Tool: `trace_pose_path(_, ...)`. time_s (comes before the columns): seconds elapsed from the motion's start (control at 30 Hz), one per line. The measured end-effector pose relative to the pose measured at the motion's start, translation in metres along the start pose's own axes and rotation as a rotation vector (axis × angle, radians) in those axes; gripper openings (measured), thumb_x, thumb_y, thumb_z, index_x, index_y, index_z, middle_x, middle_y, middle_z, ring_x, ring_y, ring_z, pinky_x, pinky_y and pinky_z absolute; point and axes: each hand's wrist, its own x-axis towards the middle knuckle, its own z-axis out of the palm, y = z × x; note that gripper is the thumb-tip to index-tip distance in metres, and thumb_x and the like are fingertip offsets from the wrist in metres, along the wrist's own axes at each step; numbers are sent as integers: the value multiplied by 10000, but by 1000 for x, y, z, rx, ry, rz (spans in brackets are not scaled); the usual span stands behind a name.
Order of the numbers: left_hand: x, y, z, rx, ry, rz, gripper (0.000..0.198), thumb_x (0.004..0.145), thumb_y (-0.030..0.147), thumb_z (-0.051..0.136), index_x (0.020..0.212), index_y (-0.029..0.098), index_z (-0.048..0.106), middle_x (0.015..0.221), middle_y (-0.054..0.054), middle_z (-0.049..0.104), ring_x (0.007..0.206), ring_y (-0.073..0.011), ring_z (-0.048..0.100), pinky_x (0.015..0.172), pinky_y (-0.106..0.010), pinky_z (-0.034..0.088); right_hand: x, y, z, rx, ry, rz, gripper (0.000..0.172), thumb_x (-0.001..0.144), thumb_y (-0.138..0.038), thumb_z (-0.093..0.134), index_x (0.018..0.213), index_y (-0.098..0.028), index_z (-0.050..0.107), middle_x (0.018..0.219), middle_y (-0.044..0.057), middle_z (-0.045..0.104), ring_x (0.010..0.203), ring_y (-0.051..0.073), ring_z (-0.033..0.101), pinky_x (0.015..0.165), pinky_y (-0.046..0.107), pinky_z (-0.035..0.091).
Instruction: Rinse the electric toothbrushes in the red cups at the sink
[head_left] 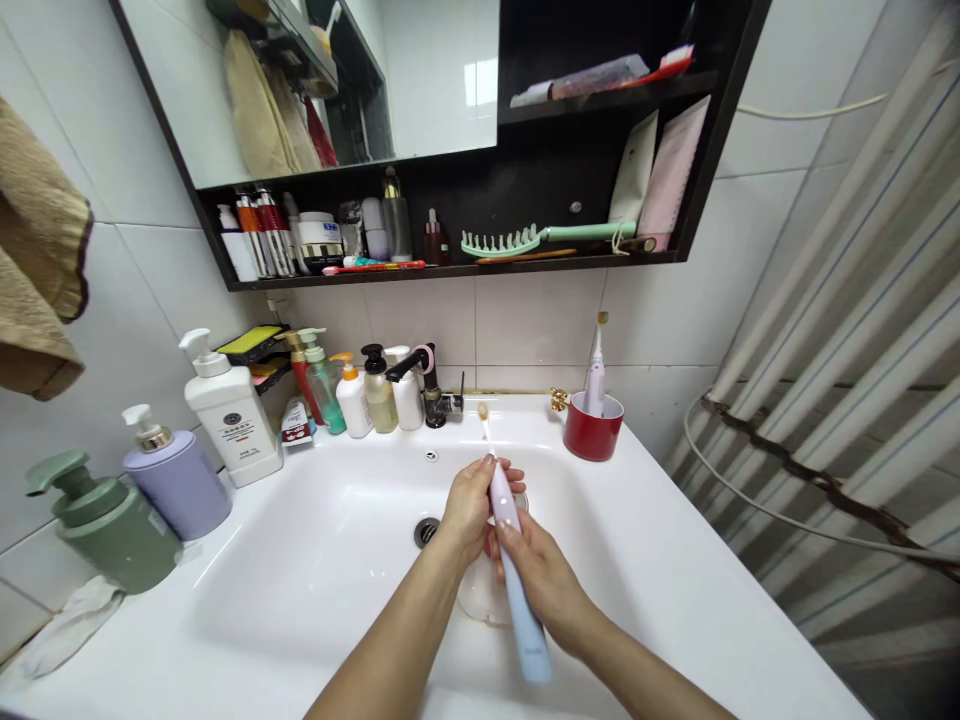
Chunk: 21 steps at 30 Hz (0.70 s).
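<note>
An electric toothbrush (pixel 517 590) with a handle fading from pink to pale blue is held over the sink basin (pixel 315 560). Its brush head (pixel 484 412) points away from me, toward the back rim. My left hand (pixel 472 500) is closed around the upper handle, near the neck. Lower down, my right hand (pixel 536 560) grips the middle of the handle, thumb on top. Beneath the hands sits a clear or whitish object (pixel 480 598), mostly hidden, whose kind I cannot make out. The dark drain (pixel 427 531) shows left of my left hand.
A black faucet (pixel 431 390) stands at the back, with several pump bottles (pixel 352 395) left of it. A red cup (pixel 594 430) holding another toothbrush (pixel 596 375) stands at the back right. Overhead, a dark shelf (pixel 450 270) carries bottles and a green hairbrush (pixel 510 240).
</note>
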Motion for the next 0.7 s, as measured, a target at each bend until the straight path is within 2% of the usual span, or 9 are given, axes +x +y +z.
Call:
trace_pose_path(0.07, 3, 1, -7, 104, 87, 104, 221, 660, 323, 394, 732, 127, 468, 674, -42, 537, 582, -104, 509, 567, -243, 379, 18, -13, -5, -38, 106, -111, 207, 716, -370, 305, 767, -183, 379, 552, -30, 458, 463, 82, 431, 454, 215, 375)
trace_pose_path(0.17, 6, -6, -21, 461, 174, 310, 143, 655, 223, 388, 741, 148, 474, 737, -38, 527, 674, -112, 494, 633, -252, 370, 51, -23, -15, -81, 187, -191, 237, 703, -387, 299, 839, -200, 355, 755, 15, 499, 631, 111, 477, 545, 230, 389)
trace_pose_path(0.23, 4, -14, -29, 769, 132, 440, 141, 643, 174, 383, 741, 164, 484, 758, -30, 521, 724, -120, 474, 675, -263, 355, 69, -19, -21, -136, 204, -212, 241, 680, -389, 335, 815, -195, 380, 793, 23, 500, 683, 120, 473, 591, 237, 382)
trace_pose_path(0.33, -3, -25, -36, 1156, -28, 557, 183, 616, 140, 401, 772, 180, 487, 792, -23, 510, 761, -137, 447, 697, -280, 342, 82, -2, -27, -248, 187, -191, 226, 658, -378, 369, 749, -178, 422, 715, 19, 512, 606, 127, 469, 553, 253, 377)
trace_pose_path(0.4, -5, -30, -39, 1351, -133, 556, 196, 595, 141, 428, 777, 179, 493, 789, -24, 509, 763, -150, 438, 697, -290, 339, 83, 11, -29, -321, 170, -175, 220, 651, -374, 374, 710, -172, 442, 640, 7, 508, 567, 132, 464, 535, 261, 372)
trace_pose_path(0.5, -5, -36, -42, 1535, -219, 487, 157, 591, 159, 439, 729, 171, 513, 779, -28, 507, 768, -161, 433, 692, -292, 344, 78, 24, -31, -417, 159, -162, 225, 635, -372, 392, 645, -164, 475, 618, 10, 512, 597, 148, 472, 568, 269, 365)
trace_pose_path(0.7, 1, -39, -39, 1566, -240, 462, 162, 618, 142, 394, 707, 168, 527, 875, -22, 496, 819, -147, 423, 698, -251, 348, 79, 32, -38, -513, 185, -129, 288, 635, -384, 378, 648, -138, 528, 681, 45, 548, 641, 168, 497, 589, 276, 372)
